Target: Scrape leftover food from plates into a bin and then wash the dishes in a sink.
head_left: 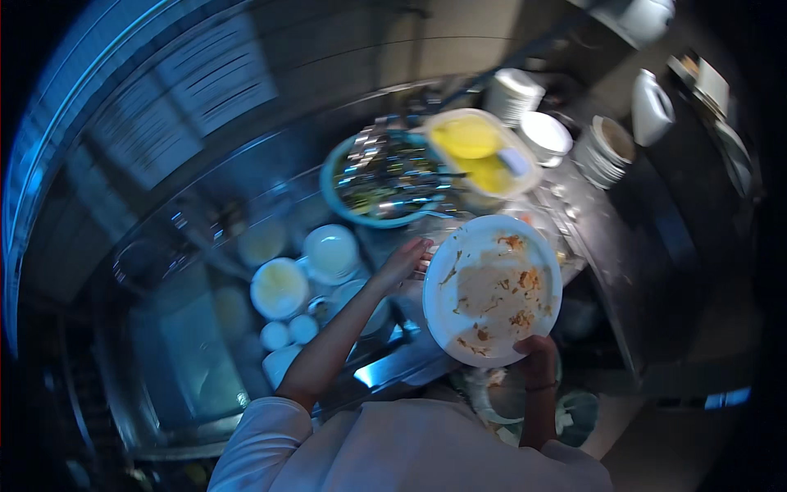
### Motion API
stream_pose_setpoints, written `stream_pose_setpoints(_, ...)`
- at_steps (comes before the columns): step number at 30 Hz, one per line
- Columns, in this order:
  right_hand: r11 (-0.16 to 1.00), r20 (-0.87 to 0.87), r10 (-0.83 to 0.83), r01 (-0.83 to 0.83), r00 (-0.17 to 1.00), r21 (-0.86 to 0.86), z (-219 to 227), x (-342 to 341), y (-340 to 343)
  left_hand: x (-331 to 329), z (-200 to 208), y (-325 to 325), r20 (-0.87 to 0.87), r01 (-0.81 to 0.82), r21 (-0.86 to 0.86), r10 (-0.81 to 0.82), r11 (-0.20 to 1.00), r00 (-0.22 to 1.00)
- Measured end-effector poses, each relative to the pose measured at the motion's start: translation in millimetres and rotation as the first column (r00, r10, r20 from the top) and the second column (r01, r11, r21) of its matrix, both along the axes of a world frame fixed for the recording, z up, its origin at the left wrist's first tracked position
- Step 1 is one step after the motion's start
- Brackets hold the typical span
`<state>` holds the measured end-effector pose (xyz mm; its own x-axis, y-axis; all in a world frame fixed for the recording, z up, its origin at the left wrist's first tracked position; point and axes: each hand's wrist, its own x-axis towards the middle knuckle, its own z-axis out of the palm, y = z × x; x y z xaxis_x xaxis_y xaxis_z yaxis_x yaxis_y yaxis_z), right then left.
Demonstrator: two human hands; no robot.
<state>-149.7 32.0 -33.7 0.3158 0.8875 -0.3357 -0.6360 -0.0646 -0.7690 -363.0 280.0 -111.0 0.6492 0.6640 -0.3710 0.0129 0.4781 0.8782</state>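
My right hand [537, 354] grips the lower right rim of a round white plate [484, 279], thumb on top. Brown-orange food scraps and smears cover the plate, which is tilted to face me. Beside its left rim is my left hand [412, 258], fingers apart and loosely bent, with nothing plainly held. Beyond the hands stands a light-blue basin [329, 184] heaped with metal cutlery [373, 160]. Below the plate, partly hidden by it and my right arm, is a bin with a plastic liner [500, 402] and scraps inside.
A white tub [529, 176] with yellow contents adjoins the basin. Stacked white dishes [514, 94] and bowls [602, 156] stand at the far right, near a white jug [652, 111]. To the left, white bowls [279, 289] and cups [275, 336] sit beside a metal sink [176, 353].
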Motion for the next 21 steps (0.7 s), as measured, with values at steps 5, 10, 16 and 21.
stream_pose_setpoints(5, 0.932, 0.145, 0.36, -0.346, 0.922, -0.109, -110.9, -161.1, 74.3, -246.7, -3.1, -42.9, 0.482, -0.093, -0.416, 0.306, 0.905, 0.821)
stream_pose_setpoints(10, 0.83, -0.285, 0.526, -0.556, 0.802, -0.033, -200.0, -345.9, 176.1, -378.6, -67.9, -26.6, 0.062, -0.722, -0.086, 0.727, 0.687, 0.684)
stream_pose_setpoints(16, 0.572, 0.117, 0.82, -0.802, 0.56, -0.171, -184.0, -388.6, 236.9, -432.5, -82.7, 23.0, 0.105, -0.833, 0.228, 0.837, 0.505, 0.536)
stream_pose_setpoints(21, 0.797, 0.579, 0.591, -0.518, 0.561, -0.312, -163.1, -376.9, 245.5, -430.8, -101.6, 44.5, -0.184, -0.76, 0.334, 0.83, 0.557, 0.527)
